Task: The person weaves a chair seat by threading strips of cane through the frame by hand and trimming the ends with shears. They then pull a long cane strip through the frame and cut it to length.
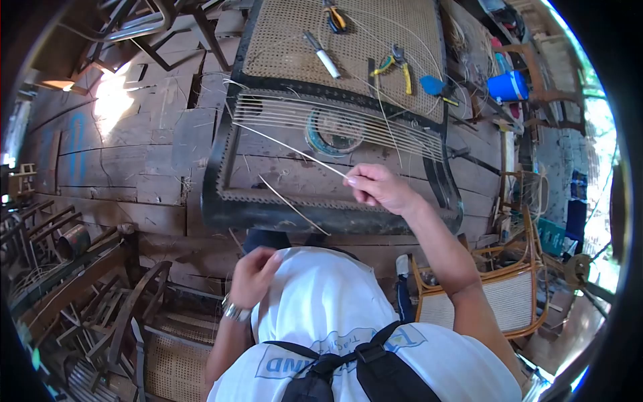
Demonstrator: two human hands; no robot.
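My right hand is closed in a pinch over the frame's open panel. Between its thumb and finger is the end of a pale cane strand, which runs taut up to the frame's left side. Several parallel cane strands cross the upper part of the opening in the dark wooden frame. Low by the white shirt, near the frame's front edge, my left hand has its fingers bent and slightly blurred; whether it holds anything I cannot tell. A loose cane strand lies across the front rail.
On the woven cane panel lie pliers with yellow handles, orange-and-black pliers and a white-handled tool. A round tub shows beneath the strands. Chair frames crowd the left, a rattan chair the right.
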